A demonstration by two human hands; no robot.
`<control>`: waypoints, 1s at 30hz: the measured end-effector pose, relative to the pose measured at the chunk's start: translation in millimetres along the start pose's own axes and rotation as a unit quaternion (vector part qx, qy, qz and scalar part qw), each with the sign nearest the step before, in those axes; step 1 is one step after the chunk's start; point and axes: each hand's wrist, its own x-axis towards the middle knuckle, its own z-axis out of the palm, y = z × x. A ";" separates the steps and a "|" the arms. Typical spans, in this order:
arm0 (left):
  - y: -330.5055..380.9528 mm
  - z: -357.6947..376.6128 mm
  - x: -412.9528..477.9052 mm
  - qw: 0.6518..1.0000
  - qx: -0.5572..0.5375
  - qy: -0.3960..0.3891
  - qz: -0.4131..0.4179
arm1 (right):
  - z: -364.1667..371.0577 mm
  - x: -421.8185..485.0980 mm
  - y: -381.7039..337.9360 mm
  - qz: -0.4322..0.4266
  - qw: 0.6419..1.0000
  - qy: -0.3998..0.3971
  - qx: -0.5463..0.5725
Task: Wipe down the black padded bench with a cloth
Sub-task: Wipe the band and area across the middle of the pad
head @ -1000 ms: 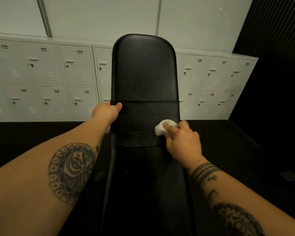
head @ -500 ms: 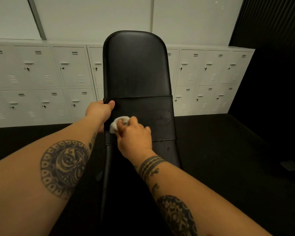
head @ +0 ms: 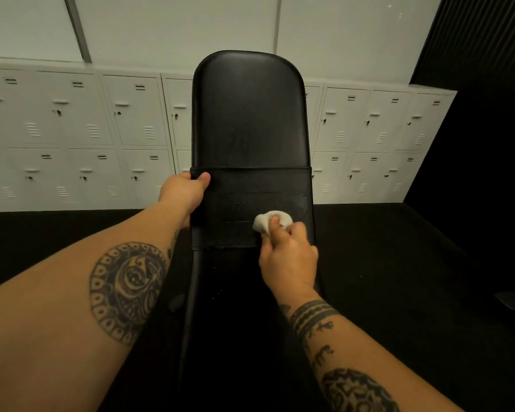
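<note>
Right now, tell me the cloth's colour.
The cloth is white; the head view shows it.

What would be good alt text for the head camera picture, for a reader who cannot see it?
A person's right hand presses a balled white cloth on a black padded bench, while the left hand grips the bench's left edge. Rows of white lockers stand behind.

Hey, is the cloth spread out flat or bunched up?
Bunched up: the white cloth is a small wad pinched by the right hand against the bench.
</note>
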 end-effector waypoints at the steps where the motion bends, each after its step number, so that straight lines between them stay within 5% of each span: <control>1: 1.2 -0.2 -0.9 1.000 0.001 -0.001 -0.002 | 5.1 -5.8 -4.2 -0.054 0.998 -0.006 -0.011; 5: 5.4 0.1 -5.2 1.000 0.002 -0.011 -0.012 | -2.3 4.7 16.1 -0.167 0.982 -0.002 -0.093; 10: 3.7 -0.7 -14.5 1.000 -0.010 -0.011 -0.017 | -11.8 20.5 16.1 0.013 0.999 -0.028 -0.036; 19: -24.9 -21.2 -50.1 0.997 0.020 -0.071 -0.012 | -6.9 18.5 -7.0 0.073 0.997 -0.039 -0.003; 25: -18.5 -16.7 -45.0 0.999 0.033 -0.031 -0.027 | 32.1 -10.4 -75.2 -0.132 0.987 -0.058 -0.066; 30: -16.0 -19.9 -42.6 0.998 0.009 -0.043 -0.052 | 20.7 -7.5 -41.6 -0.244 0.962 -0.059 -0.104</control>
